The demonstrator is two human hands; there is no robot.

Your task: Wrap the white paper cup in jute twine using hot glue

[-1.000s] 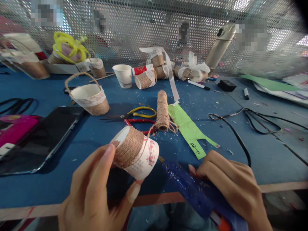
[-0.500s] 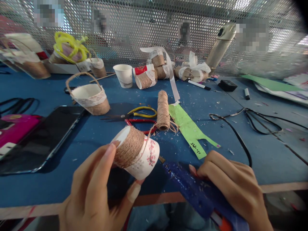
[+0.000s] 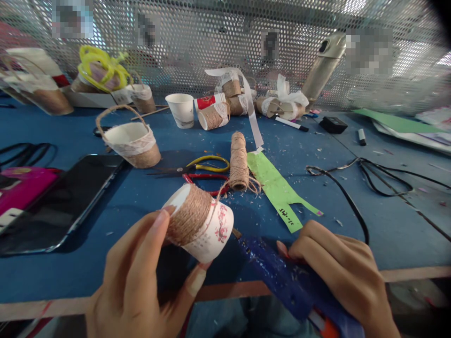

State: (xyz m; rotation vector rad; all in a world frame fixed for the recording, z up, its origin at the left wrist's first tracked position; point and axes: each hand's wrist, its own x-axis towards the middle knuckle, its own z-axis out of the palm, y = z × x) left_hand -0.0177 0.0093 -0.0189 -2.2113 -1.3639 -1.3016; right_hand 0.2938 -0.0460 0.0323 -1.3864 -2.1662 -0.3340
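Tilted on its side above the front of the table, a paper cup partly wrapped in twine is gripped by my left hand, thumb below and fingers at its rim end. My right hand is closed round a blue glue gun, whose nozzle points at the cup's base end, very close to it; whether they touch I cannot tell. A strand of twine runs from the cup to a twine spool standing behind it. Scissors with one yellow and one red handle lie beside the spool.
A green paper strip lies right of the spool. At left are a twine basket, a phone and a magenta object. Several wrapped cups and a metal bottle stand before the perforated screen. A black cable lies right.
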